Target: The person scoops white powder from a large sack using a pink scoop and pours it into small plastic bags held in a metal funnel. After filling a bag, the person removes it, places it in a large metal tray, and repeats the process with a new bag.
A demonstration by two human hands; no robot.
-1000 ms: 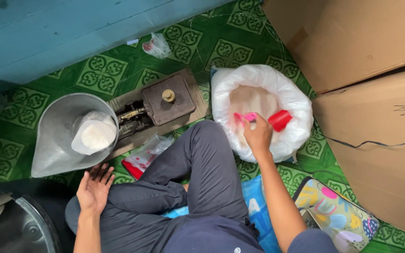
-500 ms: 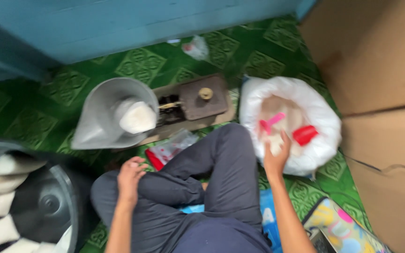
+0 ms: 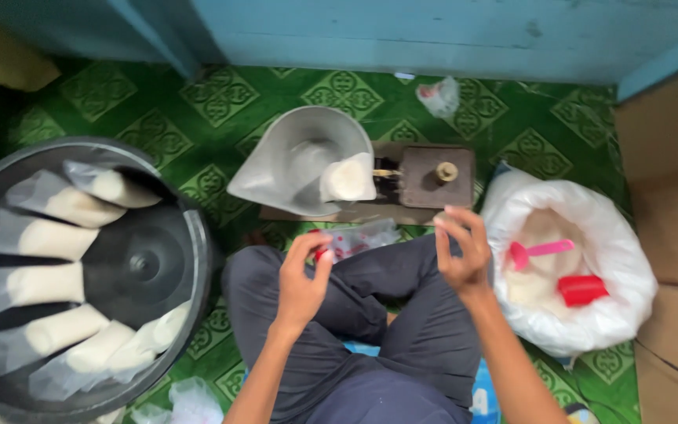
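A: Both your hands hover empty above your crossed legs. Your left hand (image 3: pixel 301 279) has its fingers curled loosely, with thumb and fingertips close together but clamped on nothing. Your right hand (image 3: pixel 460 250) is spread, fingers apart.

B: What lies nearest?

A: Just beyond your left fingertips sits one crinkled clear plastic bag with red print (image 3: pixel 359 236). Past that, one dull grey metal scale pan (image 3: pixel 301 161), wide and scoop-shaped, holds a single clear bag of white powder (image 3: pixel 348 179); it sits on a brown boxy balance scale (image 3: pixel 431 177).

B: And to your right?

A: Beside your right hand, one soft white plastic sack (image 3: pixel 599 314), open, holds pale powder with two scoops: one pink plastic scoop (image 3: pixel 539 251) and one red plastic scoop (image 3: pixel 582 289).

B: Left?

A: Well off your left hand, one round black basin (image 3: pixel 190 271) carries about eight filled clear bags (image 3: pixel 37 235) laid around its rim.
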